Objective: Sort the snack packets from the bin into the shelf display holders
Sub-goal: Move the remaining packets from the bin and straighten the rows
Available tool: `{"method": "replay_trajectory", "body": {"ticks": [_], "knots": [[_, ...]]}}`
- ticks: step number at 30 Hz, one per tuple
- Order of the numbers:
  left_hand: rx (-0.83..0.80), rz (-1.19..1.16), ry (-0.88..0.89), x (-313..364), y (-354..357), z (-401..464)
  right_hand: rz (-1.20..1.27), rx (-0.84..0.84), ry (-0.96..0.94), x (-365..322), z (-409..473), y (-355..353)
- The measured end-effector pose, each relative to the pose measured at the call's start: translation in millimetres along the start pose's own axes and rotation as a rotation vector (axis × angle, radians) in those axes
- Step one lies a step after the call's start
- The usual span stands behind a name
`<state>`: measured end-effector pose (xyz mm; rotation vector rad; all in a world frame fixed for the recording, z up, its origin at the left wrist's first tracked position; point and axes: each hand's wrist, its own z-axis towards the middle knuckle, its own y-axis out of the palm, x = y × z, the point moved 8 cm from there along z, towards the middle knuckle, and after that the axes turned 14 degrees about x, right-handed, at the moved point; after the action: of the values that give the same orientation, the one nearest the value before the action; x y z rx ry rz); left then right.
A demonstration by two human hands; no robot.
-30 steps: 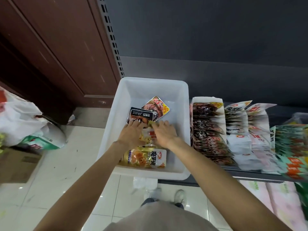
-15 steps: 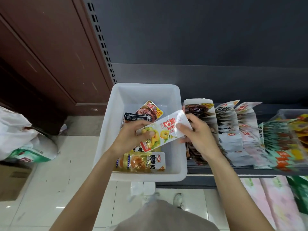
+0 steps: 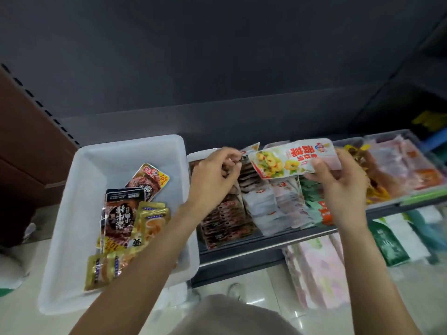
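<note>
Your right hand (image 3: 338, 187) now pinches the white packet (image 3: 294, 160) alone, carried out of the bin (image 3: 72, 213) to hang above the shelf holders (image 3: 266, 209). Half a second ago both hands held it over the bin. Your left hand (image 3: 212, 180) has let go and curls loosely over the dark packets (image 3: 225, 223), holding nothing I can see. Next, probably, match it to its row.
</note>
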<state>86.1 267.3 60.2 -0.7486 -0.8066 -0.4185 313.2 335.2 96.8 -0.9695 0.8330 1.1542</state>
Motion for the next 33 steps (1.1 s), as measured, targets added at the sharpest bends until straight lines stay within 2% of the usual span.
{"method": "replay_trajectory", "body": {"ticks": [2, 5, 8, 10, 15, 19, 22, 25, 31, 33], "knots": [[-0.007, 0.116, 0.182, 22, 32, 10, 0.077, 0.094, 0.082, 14, 27, -23], [-0.043, 0.376, 0.426, 41, 85, 23, 0.156, 0.129, 0.195, 33, 61, -39], [-0.313, 0.712, 0.415, 22, 134, 34, 0.224, 0.121, 0.277, 49, 84, -43], [-0.414, 0.862, 0.417, 13, 150, 33, 0.251, 0.114, 0.322, 58, 96, -43], [-0.333, 0.828, 0.69, 35, 155, 15, 0.238, 0.101, 0.406, 80, 112, -43], [-0.33, 0.744, 0.627, 33, 159, 12, 0.198, 0.027, 0.386, 90, 118, -30], [-0.335, 0.702, 0.555, 29, 163, 15, 0.084, -0.045, 0.262, 87, 127, -15], [-0.382, 0.774, 0.504, 31, 161, 16, -0.032, -0.16, 0.104, 82, 137, 7], [-0.422, 0.801, 0.457, 34, 155, 7, -0.344, -0.469, -0.45, 53, 127, 50], [-0.476, 0.743, 0.43, 33, 157, 2, -0.399, -0.53, -0.556, 46, 119, 65]]}}
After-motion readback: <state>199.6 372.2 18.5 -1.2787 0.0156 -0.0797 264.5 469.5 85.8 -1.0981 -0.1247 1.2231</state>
